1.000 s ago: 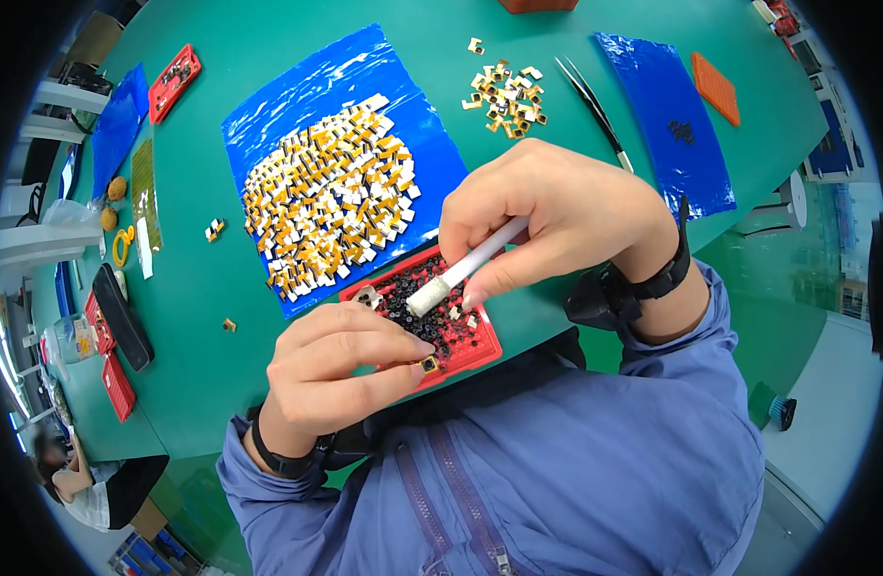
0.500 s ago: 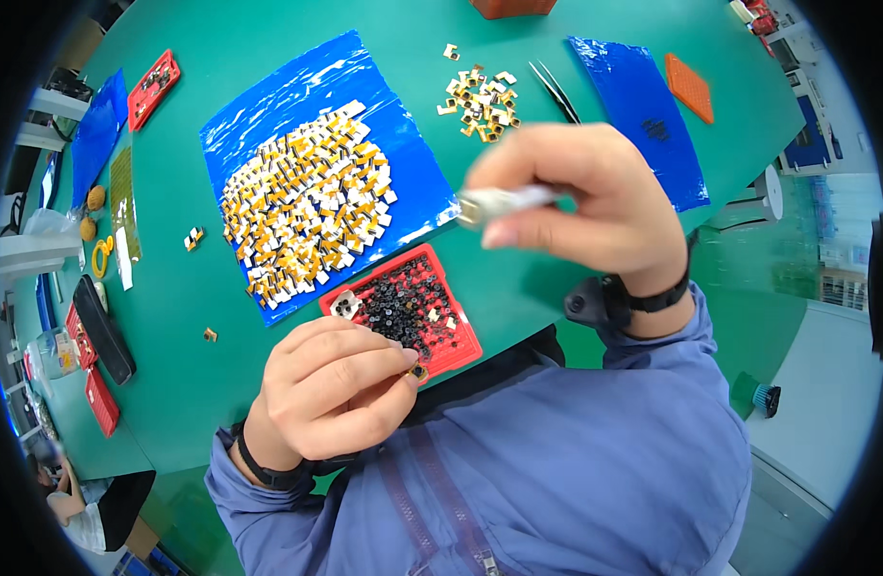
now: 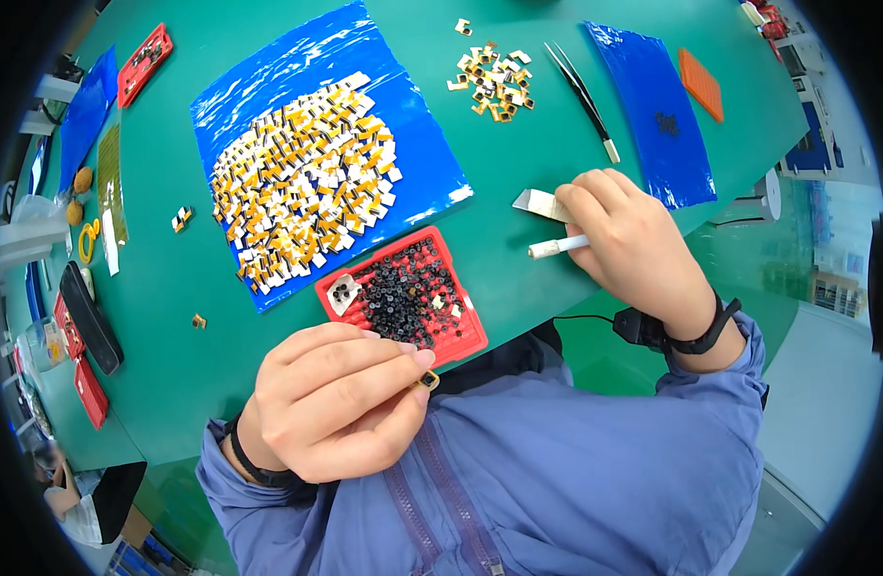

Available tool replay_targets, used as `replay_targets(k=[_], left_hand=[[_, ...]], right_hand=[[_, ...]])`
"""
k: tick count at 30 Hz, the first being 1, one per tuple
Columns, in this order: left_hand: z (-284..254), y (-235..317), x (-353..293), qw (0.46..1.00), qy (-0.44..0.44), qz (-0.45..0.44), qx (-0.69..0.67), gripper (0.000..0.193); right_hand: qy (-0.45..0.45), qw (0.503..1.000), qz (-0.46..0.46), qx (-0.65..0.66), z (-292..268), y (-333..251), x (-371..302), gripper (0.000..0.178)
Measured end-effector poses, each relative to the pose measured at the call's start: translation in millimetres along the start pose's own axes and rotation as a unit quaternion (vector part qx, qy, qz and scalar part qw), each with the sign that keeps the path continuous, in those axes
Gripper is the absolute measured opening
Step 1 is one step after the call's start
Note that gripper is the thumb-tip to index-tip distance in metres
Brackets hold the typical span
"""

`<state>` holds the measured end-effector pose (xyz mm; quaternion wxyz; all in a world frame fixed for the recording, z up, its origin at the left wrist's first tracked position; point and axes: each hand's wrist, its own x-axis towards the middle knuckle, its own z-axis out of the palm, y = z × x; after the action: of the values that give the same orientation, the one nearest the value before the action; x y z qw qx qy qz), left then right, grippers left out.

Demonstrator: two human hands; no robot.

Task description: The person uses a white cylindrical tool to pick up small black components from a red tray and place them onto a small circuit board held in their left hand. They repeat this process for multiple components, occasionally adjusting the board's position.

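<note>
My left hand (image 3: 331, 398) is curled near the table's front edge, pinching a small yellow-and-black square part (image 3: 428, 381) at its fingertips. Just above it lies a red tray (image 3: 468, 338) filled with small black pieces. My right hand (image 3: 633, 240) rests on the green table to the right of the tray, holding a white pen-like stick (image 3: 556, 247); its fingers also touch a small grey flat piece (image 3: 539, 204). A heap of yellow-and-white parts (image 3: 302, 187) lies on a blue sheet (image 3: 427, 182) behind the tray.
A smaller cluster of yellow parts (image 3: 491, 75), tweezers (image 3: 583, 96), a second blue sheet (image 3: 648, 106) and an orange pad (image 3: 701, 84) lie at the back right. Red and black cases (image 3: 88, 317) line the left edge. Loose parts (image 3: 181, 218) dot the green table.
My right hand lifted the white stick off the red tray, then swung right and down onto the table. My left hand drew back from the tray with a small part.
</note>
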<state>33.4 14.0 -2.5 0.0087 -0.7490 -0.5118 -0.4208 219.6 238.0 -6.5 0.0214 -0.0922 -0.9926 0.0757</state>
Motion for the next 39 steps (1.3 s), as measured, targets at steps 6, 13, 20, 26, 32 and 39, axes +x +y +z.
replay_targets(k=[6, 13, 20, 26, 32, 39], left_hand=[[-4, 1, 1, 1.0, -0.008, 0.0, -0.013, 0.016], [-4, 2, 1, 1.0, -0.009, 0.01, -0.001, 0.018], [-2, 8, -3, 0.999, -0.017, -0.012, 0.044, 0.023], [1, 4, 1, 0.998, 0.002, 0.021, 0.06, 0.017], [0, 6, 2, 0.998, -0.004, 0.014, 0.062, 0.016], [-1, 7, 2, 0.998, -0.016, 0.017, 0.065, 0.016]], right_hand=[[-0.011, 0.983, 0.073, 0.169, -1, 16, 2, 0.022], [0.031, 0.988, 0.062, 0.138, 4, 6, -12, 0.016], [0.086, 0.942, -0.145, 0.29, -10, -36, -23, 0.038], [0.103, 0.917, -0.172, 0.345, -5, -55, -22, 0.038], [0.115, 0.916, -0.164, 0.348, 0, -60, -22, 0.038], [0.121, 0.917, -0.149, 0.35, 7, -65, -25, 0.038]])
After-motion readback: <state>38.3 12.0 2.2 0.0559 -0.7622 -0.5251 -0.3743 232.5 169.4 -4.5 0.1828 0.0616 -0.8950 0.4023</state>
